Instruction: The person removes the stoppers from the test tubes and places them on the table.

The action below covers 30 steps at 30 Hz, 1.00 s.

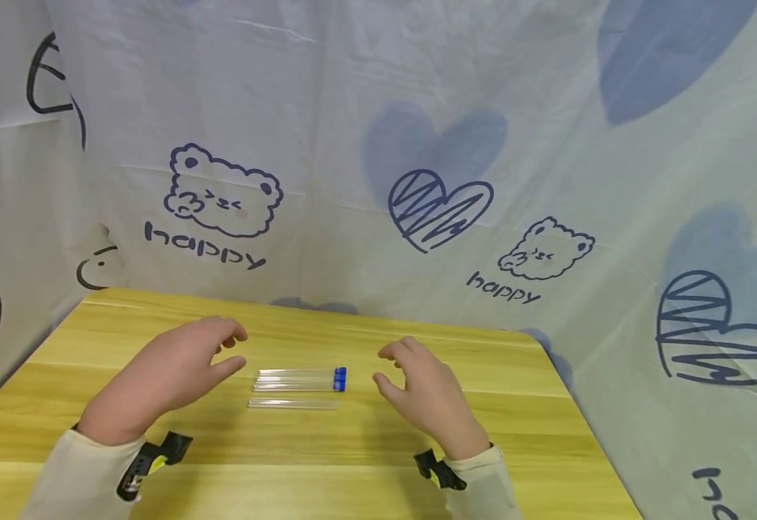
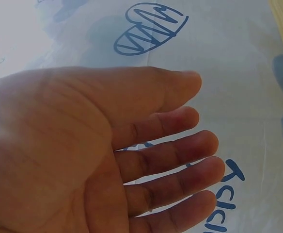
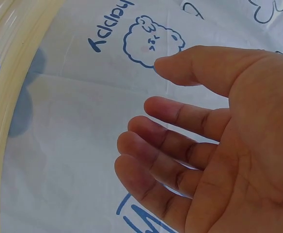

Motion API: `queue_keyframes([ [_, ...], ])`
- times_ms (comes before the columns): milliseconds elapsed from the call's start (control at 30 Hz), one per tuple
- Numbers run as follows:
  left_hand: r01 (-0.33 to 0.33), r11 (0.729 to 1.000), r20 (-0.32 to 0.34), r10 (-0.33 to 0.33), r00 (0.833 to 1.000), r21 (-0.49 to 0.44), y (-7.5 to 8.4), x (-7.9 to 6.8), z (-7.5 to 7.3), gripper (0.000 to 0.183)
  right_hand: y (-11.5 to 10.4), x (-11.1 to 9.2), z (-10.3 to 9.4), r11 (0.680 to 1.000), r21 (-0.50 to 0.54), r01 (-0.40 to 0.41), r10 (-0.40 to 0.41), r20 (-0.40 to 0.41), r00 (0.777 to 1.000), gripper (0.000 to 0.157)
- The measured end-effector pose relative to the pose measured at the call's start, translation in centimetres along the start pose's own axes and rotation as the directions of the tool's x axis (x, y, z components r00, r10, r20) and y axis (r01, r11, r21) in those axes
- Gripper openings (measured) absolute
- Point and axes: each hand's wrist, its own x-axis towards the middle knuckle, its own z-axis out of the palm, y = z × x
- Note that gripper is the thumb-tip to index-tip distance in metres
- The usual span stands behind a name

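With the left hand [image 1: 170,370] to the left and the right hand [image 1: 427,393] to the right of the capped tubes [image 1: 297,379], each grip relaxed, parted and empty, the uncapped tube [image 1: 292,404] just nearside of them should handle as light, stiff, slippery, possibly fragile: pinch mid-length.

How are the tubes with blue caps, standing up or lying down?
Lying down. The tubes stretch sideways along the table, with their blue caps at the end nearer the right hand.
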Motion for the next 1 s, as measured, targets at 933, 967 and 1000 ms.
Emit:
queue_keyframes([
  [933, -0.048, 0.999, -0.032, 0.048, 0.998, 0.013, 0.47, 0.06, -0.28, 0.029, -0.22, -0.26, -0.76, 1.000, 0.002, -0.009, 0.009, 0.019, 1.000, 0.032],
  [967, -0.046, 0.999, -0.031, 0.046, 0.998, 0.014, 0.53, 0.13, -0.15, 0.028, -0.20, -0.29, -0.76, 1.000, 0.003, -0.008, 0.008, 0.020, 1.000, 0.032],
  [1000, -0.043, 0.999, -0.029, 0.043, 0.999, 0.015, 0.63, 0.24, 0.03, 0.027, -0.18, -0.34, -0.77, 1.000, 0.003, -0.008, 0.008, 0.021, 1.000, 0.032],
])
